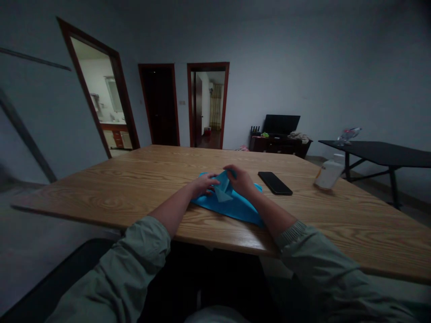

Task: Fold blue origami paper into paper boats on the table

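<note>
Left sleeve (131,264) and right sleeve (323,264): green. Left hand (204,186): fingers curled, pressing on the folded blue sheet (235,210), grip unclear. Right hand (240,181): pinching its raised flap (222,186). Sheet lies mid-worktop (101,202), phone (275,183) just right. Risk: a slack pinch could let the flap slip on smooth wood.

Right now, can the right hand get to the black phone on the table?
Probably yes. The right hand rests on the blue folded sheet, and the black phone lies just beside it. Nothing stands between them, though the hand would first have to lift off the sheet.
</note>
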